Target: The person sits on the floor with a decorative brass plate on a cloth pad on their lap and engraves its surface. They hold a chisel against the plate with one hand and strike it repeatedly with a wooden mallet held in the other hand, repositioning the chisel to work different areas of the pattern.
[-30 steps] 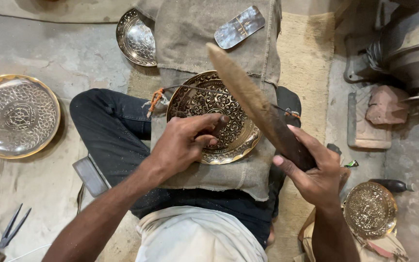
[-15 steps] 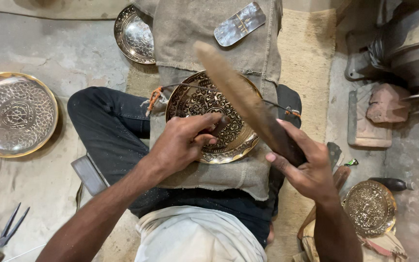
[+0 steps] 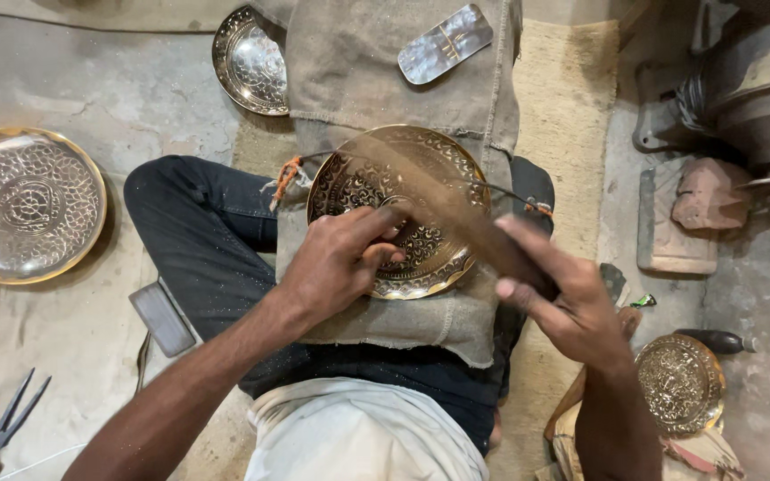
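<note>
An engraved brass plate (image 3: 438, 169) rests on burlap cloth (image 3: 403, 321) across my lap, tied down by a cord with orange ends. My left hand (image 3: 336, 263) presses on the plate's near side, fingers pinched around a small tool whose tip touches the plate's centre. My right hand (image 3: 563, 298) grips the handle of a long wooden mallet (image 3: 456, 209), blurred by motion, lying low across the plate toward my left hand.
A large engraved plate (image 3: 24, 205) lies on the floor at left, another silvery plate (image 3: 251, 62) at top. A small brass plate (image 3: 679, 383) sits lower right. Metal tongs (image 3: 15, 414) lie lower left, a flat grey block (image 3: 162, 319) by my thigh, machinery (image 3: 741, 98) upper right.
The mallet in my right hand has swung down from a raised position onto the tool at the plate's centre. My left hand stays in place.
</note>
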